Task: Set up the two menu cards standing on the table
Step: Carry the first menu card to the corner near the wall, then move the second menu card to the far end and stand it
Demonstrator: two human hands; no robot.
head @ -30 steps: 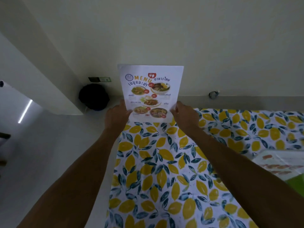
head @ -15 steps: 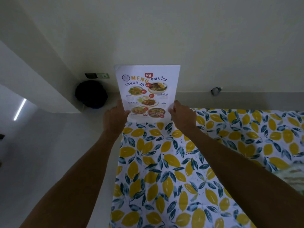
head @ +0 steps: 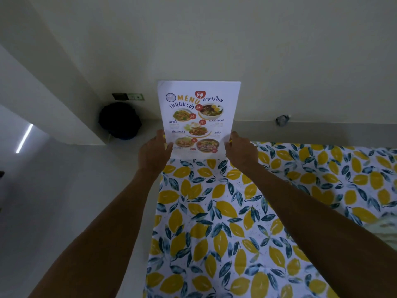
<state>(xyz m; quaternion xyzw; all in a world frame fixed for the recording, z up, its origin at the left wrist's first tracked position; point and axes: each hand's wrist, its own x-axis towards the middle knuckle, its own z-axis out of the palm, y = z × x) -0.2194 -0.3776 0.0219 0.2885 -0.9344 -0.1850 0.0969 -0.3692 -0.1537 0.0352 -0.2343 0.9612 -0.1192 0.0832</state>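
Observation:
A white menu card (head: pixel 198 117) with food photos stands upright at the far left corner of the table (head: pixel 214 222), which wears a cloth printed with yellow lemons. My left hand (head: pixel 153 154) grips the card's lower left edge. My right hand (head: pixel 241 152) grips its lower right edge. The card's bottom edge meets the cloth between my hands. A pale blurred patch at the right edge (head: pixel 386 229) may be the second card; I cannot tell.
The cream wall (head: pixel 279 61) rises just behind the table. A black round bag or bin (head: pixel 119 121) sits on the floor in the corner to the left. A small grey fitting (head: pixel 282 119) pokes from the wall on the right.
The view has shifted a little; the second card at the right has slid almost out of frame. Both hands keep their hold on the standing card, which has barely moved.

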